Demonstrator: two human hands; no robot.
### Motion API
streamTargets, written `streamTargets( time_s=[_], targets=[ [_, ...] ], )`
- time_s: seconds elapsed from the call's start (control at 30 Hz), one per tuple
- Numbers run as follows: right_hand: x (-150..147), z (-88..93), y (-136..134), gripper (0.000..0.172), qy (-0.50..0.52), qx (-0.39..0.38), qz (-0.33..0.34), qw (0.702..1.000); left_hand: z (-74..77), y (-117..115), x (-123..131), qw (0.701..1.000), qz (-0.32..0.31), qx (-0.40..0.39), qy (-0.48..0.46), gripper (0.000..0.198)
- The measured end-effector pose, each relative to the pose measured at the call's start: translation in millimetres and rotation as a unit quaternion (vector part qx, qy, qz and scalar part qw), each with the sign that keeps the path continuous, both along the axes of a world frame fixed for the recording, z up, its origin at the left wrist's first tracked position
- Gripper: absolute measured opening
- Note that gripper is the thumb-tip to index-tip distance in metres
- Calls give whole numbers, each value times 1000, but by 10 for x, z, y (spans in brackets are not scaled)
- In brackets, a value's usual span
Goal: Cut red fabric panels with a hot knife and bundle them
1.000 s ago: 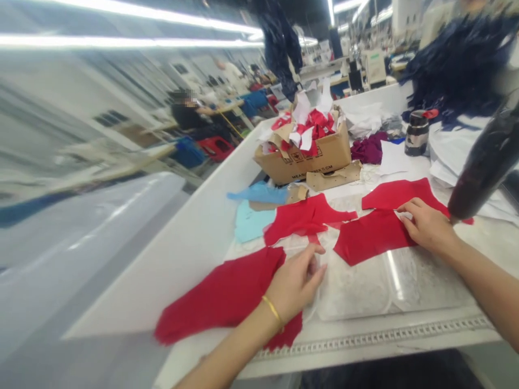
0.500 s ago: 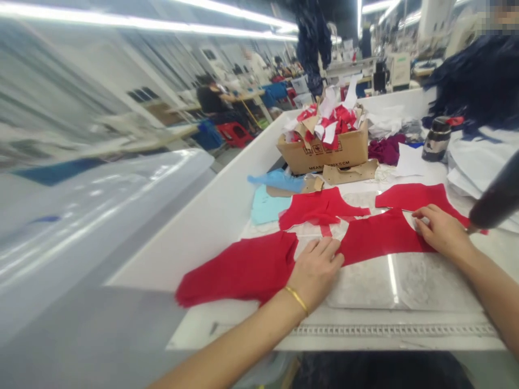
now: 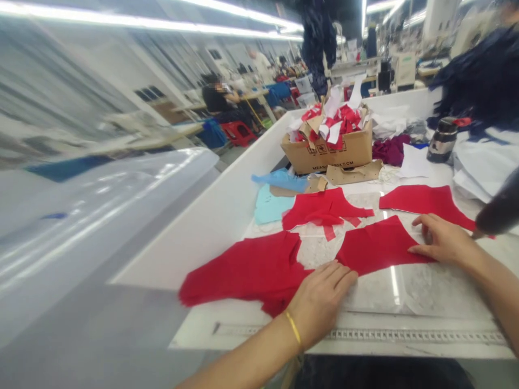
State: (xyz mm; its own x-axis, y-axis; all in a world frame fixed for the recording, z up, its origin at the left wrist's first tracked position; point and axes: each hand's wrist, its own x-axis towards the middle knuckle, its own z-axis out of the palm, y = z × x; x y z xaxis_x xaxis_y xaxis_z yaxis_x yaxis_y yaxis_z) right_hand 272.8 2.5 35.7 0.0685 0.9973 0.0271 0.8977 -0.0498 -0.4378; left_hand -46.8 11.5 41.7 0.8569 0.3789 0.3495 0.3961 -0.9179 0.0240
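Observation:
My left hand [image 3: 326, 300] is at the lower left corner of a cut red fabric piece [image 3: 377, 246], its fingers pressed together over the edge; the thumb is hidden. At the piece's curved right side, my right hand [image 3: 446, 240] has thumb and index finger spread, the thumb touching the cloth. A larger, rumpled red fabric [image 3: 243, 270] lies left of my left hand, partly beneath that wrist. Behind are two more red pieces: a rumpled one with loose strips [image 3: 316, 208] and a flat one [image 3: 425, 199].
A cardboard box [image 3: 328, 154] of red and white scraps stands at the back. Light blue sheets [image 3: 270, 205], a dark jar-like container [image 3: 443, 140] and white cloth [image 3: 482, 167] lie around. A dark, blurred cylindrical object [image 3: 500, 205] juts in from the right. A white side wall [image 3: 194, 227] borders the table.
The red piece between my hands has turned slightly, its left corner now lower. My left hand moved down and right. My right thumb and index finger have spread apart.

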Motion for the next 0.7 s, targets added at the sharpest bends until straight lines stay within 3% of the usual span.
streamTargets(
  time_s=[0.2,0.37,0.6,0.7],
  targets=[
    [-63,98,-40,56,-3,-78,14,997,132,-120,-186,1000,-4,-4,-9,55],
    [-16,91,-23,25,40,-31,-5,999,56,-130,-139,1000,0,22,7,61],
    [54,141,-24,12,30,-18,-14,999,-33,-243,196,998,-47,-33,17,42],
    [41,172,-20,10,40,-19,-23,999,-96,-343,529,990,-95,-100,39,52]
  ],
)
